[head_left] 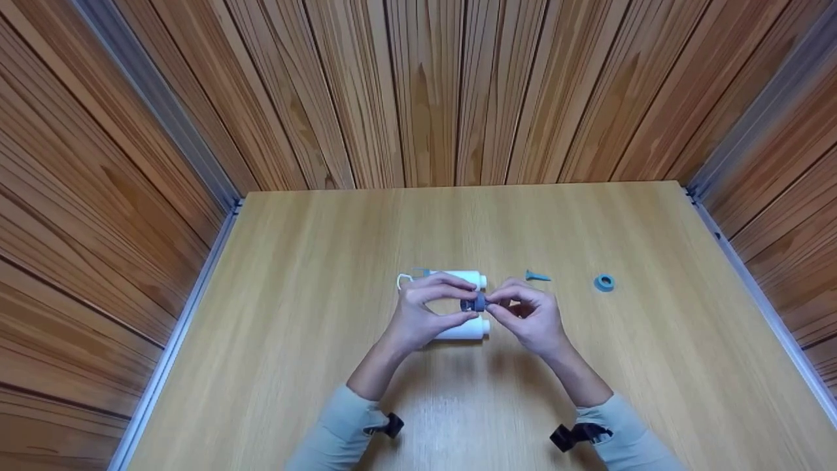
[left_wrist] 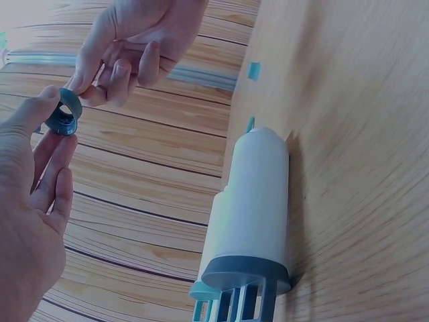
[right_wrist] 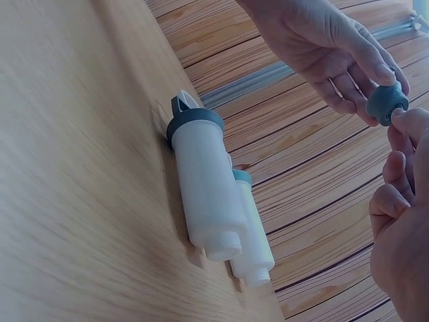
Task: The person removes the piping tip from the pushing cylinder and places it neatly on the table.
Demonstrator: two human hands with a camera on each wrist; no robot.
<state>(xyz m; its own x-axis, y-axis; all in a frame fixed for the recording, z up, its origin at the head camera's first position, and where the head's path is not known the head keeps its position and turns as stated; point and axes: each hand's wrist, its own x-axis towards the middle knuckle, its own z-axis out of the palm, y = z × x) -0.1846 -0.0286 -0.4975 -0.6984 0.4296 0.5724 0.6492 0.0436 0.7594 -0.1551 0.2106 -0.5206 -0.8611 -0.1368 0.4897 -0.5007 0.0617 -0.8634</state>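
My left hand (head_left: 418, 311) pinches a dark blue-green screw cap (head_left: 473, 303) between thumb and fingers above the table. The cap's hollow, open side shows in the left wrist view. My right hand (head_left: 531, 314) has thumb and index finger together at the cap's other end, pinching a small dark part there, mostly hidden by the fingertips. Beneath the hands lie two white bottles, the nearer one (right_wrist: 208, 181) with a dark end piece and the farther one (right_wrist: 253, 228) with a teal end piece. Both bottle necks point right in the head view.
Right of the bottles lie a small teal pointed spout (head_left: 538, 275) and, farther right, a teal ring-shaped cap (head_left: 604, 282). The wooden table (head_left: 314, 261) is bounded by wood-panelled walls (head_left: 425, 98) and metal rails (head_left: 176, 340).
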